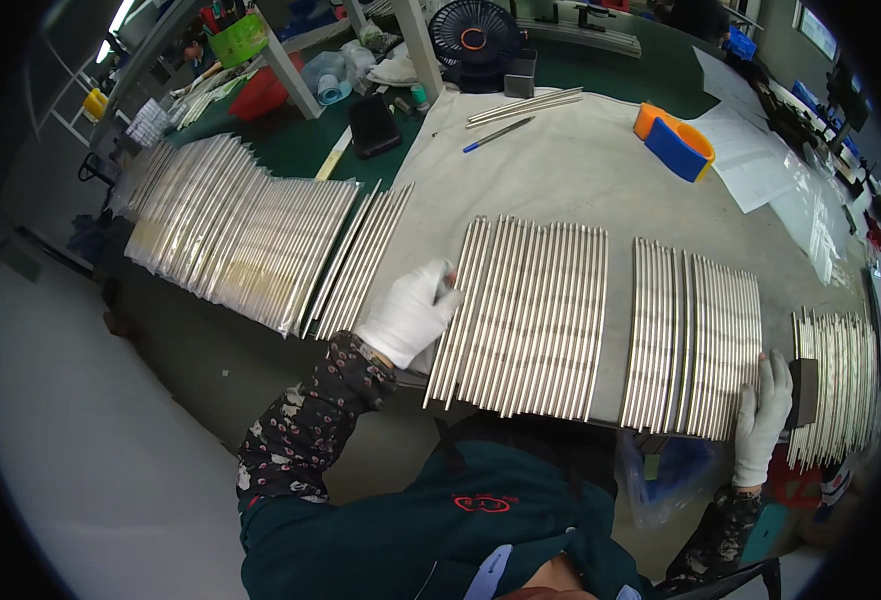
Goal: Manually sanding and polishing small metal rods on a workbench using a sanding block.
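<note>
My left hand (411, 312), in a white glove, has its fingers curled together beside the leftmost metal rods (459, 310) of the middle group. Whatever is in those fingers, if anything, I cannot make out. Just right of these rods lies a wider row of shiny metal rods (536, 315), side by side and pointing away from me. My right hand (764, 420), also gloved, has its fingers stretched out along the right edge of another row of rods (721, 340). A dark block (804, 392) sits just right of that hand.
Bagged rods (251, 235) and loose rods (371, 260) lie at the left. A pile of rods (838, 385) lies far right. Farther back are a blue pen (499, 135), an orange-and-blue ring-shaped object (675, 142), a black fan (475, 40) and a dark case (375, 126).
</note>
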A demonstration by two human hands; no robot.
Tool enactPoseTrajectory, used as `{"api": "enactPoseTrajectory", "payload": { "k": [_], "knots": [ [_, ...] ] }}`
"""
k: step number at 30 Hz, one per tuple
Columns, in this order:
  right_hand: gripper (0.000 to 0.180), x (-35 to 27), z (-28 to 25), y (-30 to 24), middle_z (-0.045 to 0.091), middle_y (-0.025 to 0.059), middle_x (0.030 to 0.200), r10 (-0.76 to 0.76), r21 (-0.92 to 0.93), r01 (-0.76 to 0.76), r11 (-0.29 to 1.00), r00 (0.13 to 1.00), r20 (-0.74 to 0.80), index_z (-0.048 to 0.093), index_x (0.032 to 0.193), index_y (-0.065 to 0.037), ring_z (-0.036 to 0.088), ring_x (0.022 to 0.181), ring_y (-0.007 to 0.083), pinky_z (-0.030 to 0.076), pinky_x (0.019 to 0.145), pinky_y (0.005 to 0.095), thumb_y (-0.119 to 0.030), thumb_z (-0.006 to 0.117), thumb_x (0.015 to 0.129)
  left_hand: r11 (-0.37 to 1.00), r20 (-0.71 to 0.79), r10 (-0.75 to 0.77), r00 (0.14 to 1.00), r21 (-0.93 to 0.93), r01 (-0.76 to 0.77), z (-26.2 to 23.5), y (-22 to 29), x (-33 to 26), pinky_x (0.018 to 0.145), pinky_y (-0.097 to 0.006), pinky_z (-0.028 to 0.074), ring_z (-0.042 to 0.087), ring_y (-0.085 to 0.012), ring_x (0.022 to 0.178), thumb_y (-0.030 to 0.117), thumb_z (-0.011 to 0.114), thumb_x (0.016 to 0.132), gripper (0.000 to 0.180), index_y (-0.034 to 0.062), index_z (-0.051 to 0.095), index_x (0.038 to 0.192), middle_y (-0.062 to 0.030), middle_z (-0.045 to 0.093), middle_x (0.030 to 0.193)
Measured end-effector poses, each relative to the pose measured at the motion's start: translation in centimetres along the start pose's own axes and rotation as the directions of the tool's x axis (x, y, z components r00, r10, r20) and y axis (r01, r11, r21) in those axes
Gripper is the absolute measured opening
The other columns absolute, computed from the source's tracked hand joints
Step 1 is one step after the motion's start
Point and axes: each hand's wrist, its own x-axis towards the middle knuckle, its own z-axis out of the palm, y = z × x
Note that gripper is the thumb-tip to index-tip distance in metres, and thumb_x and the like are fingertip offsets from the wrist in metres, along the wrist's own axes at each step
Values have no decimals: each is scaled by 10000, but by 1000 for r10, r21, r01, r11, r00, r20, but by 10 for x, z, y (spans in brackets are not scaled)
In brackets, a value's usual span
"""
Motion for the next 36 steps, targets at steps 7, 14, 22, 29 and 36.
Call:
{"api": "enactPoseTrajectory", "payload": {
  "k": [7,14,22,29,36],
  "knots": [
    [492,3,9,-11,402,228,1395,8,32,-13,999,987,161,445,1335,-21,395,1262,401,314,1046,465,-255,486,904,694,386,598,702,189,-695,3,-6,-59,1077,-569,218,330,-386,1323,538,619,770,844,43,323,1387,-203,340,1424],
    [490,2,8,-9,399,223,1400,31,19,-36,999,982,187,450,1325,6,385,1275,393,296,1060,452,-260,464,913,715,390,577,718,184,-674,-7,-42,-61,1088,-591,201,281,-391,1361,706,525,724,992,109,242,1463,-191,299,1457],
    [480,2,8,-9,399,223,1402,42,11,-45,999,982,185,455,1327,0,382,1279,393,296,1064,452,-249,469,917,701,328,629,705,152,-697,-3,-49,-55,1088,-529,270,340,-366,1337,633,569,735,915,114,291,1435,-167,362,1424],
    [482,1,9,-6,398,213,1407,31,18,-35,999,982,184,445,1339,-10,382,1281,387,299,1065,452,-253,466,923,693,361,604,710,202,-692,-8,-43,-60,1079,-534,276,369,-373,1315,543,594,777,842,76,308,1417,-184,382,1410],
    [475,-1,11,-3,394,206,1414,16,23,-20,1000,986,169,439,1347,-24,383,1281,385,299,1065,453,-238,462,924,751,265,573,776,210,-626,-14,-57,-71,1065,-578,244,377,-408,1294,648,444,838,863,112,217,1475,-202,363,1421]
  ]
}}
